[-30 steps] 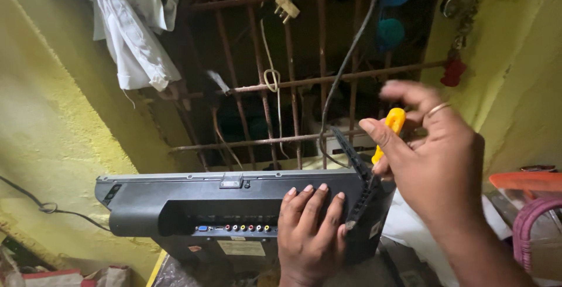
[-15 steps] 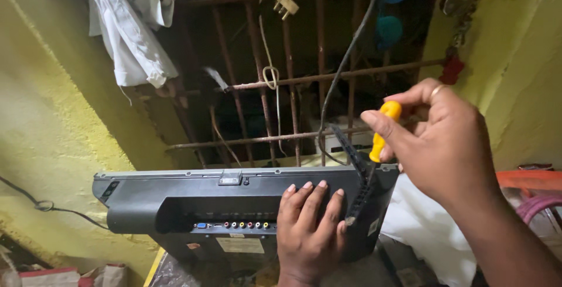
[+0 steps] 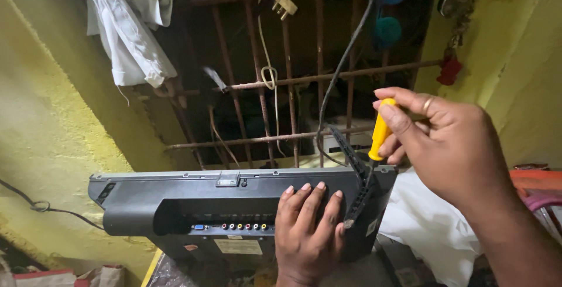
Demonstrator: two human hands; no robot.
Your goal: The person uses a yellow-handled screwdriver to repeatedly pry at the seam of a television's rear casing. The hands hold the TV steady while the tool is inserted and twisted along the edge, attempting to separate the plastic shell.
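Your right hand (image 3: 451,146) has drifted slightly right since a moment ago, its grip clenched on the yellow screwdriver (image 3: 379,130), tip down at the far right corner of the grey television (image 3: 175,202). Your left hand (image 3: 307,228) lies flat and released, pressing the back panel. That set looks stiff but bulky, its thin plastic shell fragile; take it by the edges, not the black strip (image 3: 357,176) slanting across its right end.

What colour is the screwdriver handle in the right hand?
Yellow: the screwdriver handle, shown in the head view.
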